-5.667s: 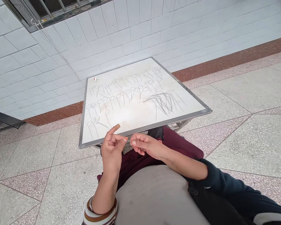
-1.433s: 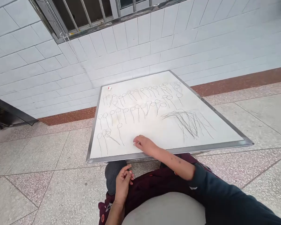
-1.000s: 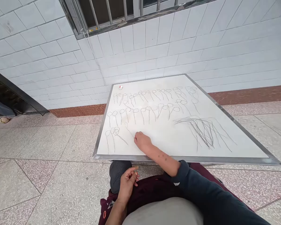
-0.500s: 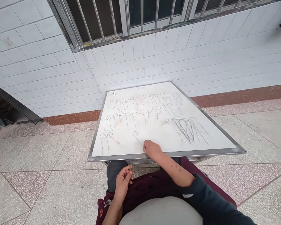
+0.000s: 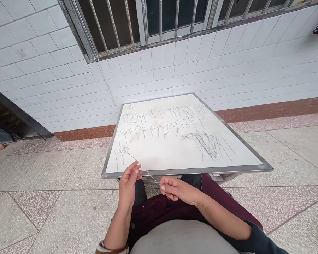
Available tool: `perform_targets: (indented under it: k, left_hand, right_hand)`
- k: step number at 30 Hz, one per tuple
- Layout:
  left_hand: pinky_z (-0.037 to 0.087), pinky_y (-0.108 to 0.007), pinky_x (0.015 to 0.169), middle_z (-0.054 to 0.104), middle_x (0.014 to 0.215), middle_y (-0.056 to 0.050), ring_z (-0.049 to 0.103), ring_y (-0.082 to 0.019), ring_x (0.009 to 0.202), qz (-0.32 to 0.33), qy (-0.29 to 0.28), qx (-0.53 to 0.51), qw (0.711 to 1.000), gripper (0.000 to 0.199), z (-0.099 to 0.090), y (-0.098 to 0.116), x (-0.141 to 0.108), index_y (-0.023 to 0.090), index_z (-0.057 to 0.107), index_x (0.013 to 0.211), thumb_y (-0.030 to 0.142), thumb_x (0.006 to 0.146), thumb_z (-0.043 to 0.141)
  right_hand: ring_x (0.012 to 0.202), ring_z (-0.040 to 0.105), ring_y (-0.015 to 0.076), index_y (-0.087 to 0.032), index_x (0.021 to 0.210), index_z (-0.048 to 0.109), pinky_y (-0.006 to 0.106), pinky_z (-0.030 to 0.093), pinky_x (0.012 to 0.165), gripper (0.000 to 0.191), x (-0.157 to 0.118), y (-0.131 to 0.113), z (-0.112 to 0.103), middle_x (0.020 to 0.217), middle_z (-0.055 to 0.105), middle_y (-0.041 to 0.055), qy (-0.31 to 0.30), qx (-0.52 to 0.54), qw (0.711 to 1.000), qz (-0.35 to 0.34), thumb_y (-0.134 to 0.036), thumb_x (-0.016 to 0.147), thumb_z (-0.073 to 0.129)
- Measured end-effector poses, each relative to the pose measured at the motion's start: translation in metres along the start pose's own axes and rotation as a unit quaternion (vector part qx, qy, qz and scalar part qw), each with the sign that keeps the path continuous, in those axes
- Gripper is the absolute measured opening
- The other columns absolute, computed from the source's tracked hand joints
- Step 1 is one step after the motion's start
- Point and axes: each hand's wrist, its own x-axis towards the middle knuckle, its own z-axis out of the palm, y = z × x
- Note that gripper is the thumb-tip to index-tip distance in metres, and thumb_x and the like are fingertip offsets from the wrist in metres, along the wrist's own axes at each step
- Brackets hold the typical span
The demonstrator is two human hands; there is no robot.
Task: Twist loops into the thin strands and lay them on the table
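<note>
Wire (image 5: pixel 153 178) is being pinched between thumb and fingers of the right hand (image 5: pixel 174 189), before the near edge of the white tabletop (image 5: pixel 159 160); its upper end is being directed toward the left hand (image 5: pixel 129 176). That hand is being held with fingers drawn close; whether anything is being gripped cannot be told. Looped wires (image 5: pixel 158 132) are being borne in rows behind, a loose wire bundle (image 5: pixel 206 143) at right.
</note>
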Motion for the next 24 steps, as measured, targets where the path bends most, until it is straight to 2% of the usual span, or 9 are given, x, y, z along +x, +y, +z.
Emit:
perform_targets:
  k: [3, 5, 8, 11, 15, 18, 24]
  left_hand:
    - [0.049, -0.026, 0.066, 0.072, 0.087, -0.008, 0.062, -0.014, 0.072, 0.002, 0.030, -0.006, 1.000, 0.043, 0.003, -0.003, -0.010, 0.014, 0.071, 0.109, 0.039, 0.074, 0.074]
    - [0.047, -0.024, 0.062, 0.071, 0.083, -0.007, 0.061, -0.013, 0.070, 0.002, 0.041, -0.008, 0.999, 0.041, 0.003, -0.004, -0.016, 0.014, 0.072, 0.107, 0.039, 0.074, 0.074]
    - [0.047, -0.023, 0.060, 0.072, 0.083, -0.006, 0.061, -0.013, 0.072, 0.005, 0.032, 0.006, 0.999, 0.038, 0.007, 0.001, -0.026, 0.015, 0.072, 0.109, 0.037, 0.078, 0.071]
    - [0.047, -0.024, 0.061, 0.072, 0.084, -0.006, 0.061, -0.014, 0.073, 0.006, 0.004, 0.027, 1.000, 0.035, 0.015, 0.007, -0.036, 0.016, 0.072, 0.109, 0.036, 0.080, 0.069]
    - [0.047, -0.024, 0.063, 0.072, 0.083, -0.005, 0.062, -0.014, 0.074, -0.002, -0.045, 0.022, 0.999, 0.033, 0.023, 0.011, -0.047, 0.017, 0.071, 0.109, 0.035, 0.082, 0.068]
    - [0.048, -0.026, 0.069, 0.072, 0.086, -0.005, 0.063, -0.015, 0.078, 0.000, -0.069, -0.008, 0.998, 0.033, 0.024, 0.013, -0.052, 0.019, 0.069, 0.114, 0.034, 0.085, 0.065]
    - [0.046, -0.029, 0.083, 0.071, 0.088, -0.004, 0.062, -0.014, 0.083, 0.022, -0.064, -0.028, 0.997, 0.036, 0.025, 0.012, -0.060, 0.019, 0.065, 0.121, 0.033, 0.087, 0.063]
  right_hand:
    - [0.049, 0.036, 0.0038, -0.018, 0.092, 0.049, 0.018, 0.026, 0.045, 0.026, -0.006, -0.002, -0.001, 0.076, 0.054, -0.0035, -0.006, -0.035, 0.999, 0.006, -0.042, 0.088, 0.059]
    - [0.048, 0.035, 0.0041, -0.019, 0.099, 0.048, 0.019, 0.026, 0.046, 0.027, -0.010, -0.008, 0.002, 0.074, 0.053, -0.0047, -0.019, -0.074, 0.997, 0.008, -0.043, 0.089, 0.057]
    - [0.050, 0.034, 0.0057, -0.019, 0.104, 0.049, 0.020, 0.027, 0.049, 0.028, -0.011, -0.018, 0.010, 0.070, 0.053, -0.0052, -0.024, -0.131, 0.991, -0.010, -0.044, 0.092, 0.052]
    - [0.053, 0.035, 0.0072, -0.019, 0.106, 0.051, 0.021, 0.028, 0.051, 0.028, -0.008, -0.023, 0.019, 0.069, 0.053, -0.0045, 0.002, -0.159, 0.986, -0.048, -0.044, 0.094, 0.050]
    - [0.055, 0.037, 0.0086, -0.020, 0.100, 0.052, 0.022, 0.030, 0.053, 0.024, -0.003, -0.021, 0.027, 0.066, 0.051, -0.0047, 0.048, -0.152, 0.983, -0.092, -0.043, 0.095, 0.049]
    - [0.059, 0.040, 0.0099, -0.020, 0.096, 0.052, 0.023, 0.033, 0.057, 0.023, -0.004, -0.018, 0.029, 0.065, 0.050, -0.0045, 0.073, -0.147, 0.979, -0.117, -0.043, 0.096, 0.048]
    - [0.061, 0.043, 0.0100, -0.020, 0.091, 0.052, 0.024, 0.034, 0.060, 0.023, -0.008, -0.018, 0.031, 0.066, 0.049, -0.0047, 0.097, -0.144, 0.976, -0.134, -0.042, 0.095, 0.049]
